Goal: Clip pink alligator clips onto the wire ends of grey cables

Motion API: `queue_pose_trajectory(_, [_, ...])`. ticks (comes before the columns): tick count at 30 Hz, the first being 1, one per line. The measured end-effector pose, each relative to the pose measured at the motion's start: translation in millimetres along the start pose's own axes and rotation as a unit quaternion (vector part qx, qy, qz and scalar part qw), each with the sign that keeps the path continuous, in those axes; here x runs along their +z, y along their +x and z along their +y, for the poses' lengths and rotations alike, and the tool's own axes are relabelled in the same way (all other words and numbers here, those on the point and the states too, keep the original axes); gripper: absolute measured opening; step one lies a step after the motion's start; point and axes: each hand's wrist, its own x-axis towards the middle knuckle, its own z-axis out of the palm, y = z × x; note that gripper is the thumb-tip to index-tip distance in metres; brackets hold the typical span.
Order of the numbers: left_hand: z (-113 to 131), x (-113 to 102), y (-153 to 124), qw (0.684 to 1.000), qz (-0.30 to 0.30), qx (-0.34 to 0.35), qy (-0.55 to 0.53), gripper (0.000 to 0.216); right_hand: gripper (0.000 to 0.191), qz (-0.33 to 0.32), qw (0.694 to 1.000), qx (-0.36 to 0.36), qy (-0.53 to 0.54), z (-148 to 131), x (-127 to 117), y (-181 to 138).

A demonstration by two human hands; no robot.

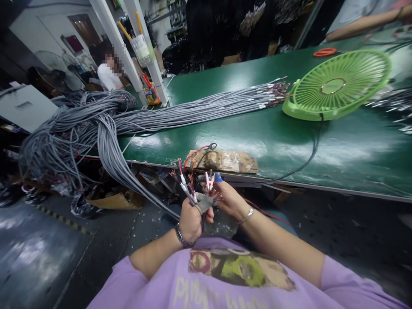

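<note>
My left hand (192, 216), with grey coverings on some fingers, is closed around a bundle of grey cables (162, 209). Their stripped ends fan out above the fist in thin coloured wires (180, 165) with white sleeves (183, 183). Close beside it, my right hand (229, 198) has a blue covering on one fingertip. Its fingers are curled at a small pale-pink forked tool (210, 182) among the wire ends; the exact kind of tool is unclear. Behind both hands, a worn wooden block (225, 161) with red and black leads lies at the table edge.
Across the green table (206, 139) stretches a long bundle of grey cables (199, 107), heaped at left (67, 128). A green fan (337, 86) stands at right, its cord (309, 161) trailing forward. Orange-handled tool (325, 52) lies behind it. Two people are farther off.
</note>
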Motion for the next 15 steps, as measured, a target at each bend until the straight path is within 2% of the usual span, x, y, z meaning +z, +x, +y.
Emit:
queue_pose_trajectory(3, [-0.1,1.3,0.5,1.000,0.004,0.001,-0.004,0.043,0.032,-0.004,0.996,0.045,0.071,0.9,-3.4,5.7])
queue_pose_trajectory(8, [-3.2,1.3,3.6,1.000,0.008,0.000,0.003,0.042,0.022,0.015,0.993,0.051,0.109,2.4,-7.1,9.2])
queue_pose_trajectory(12, [-4.7,1.0,4.7,1.000,0.014,-0.006,0.008,0.042,0.022,-0.005,0.995,0.031,0.096,2.3,-5.9,8.9])
queue_pose_trajectory(15, [-3.2,1.3,3.7,1.000,0.014,-0.004,0.004,0.044,0.028,0.007,0.995,0.032,0.098,2.6,-3.8,7.7])
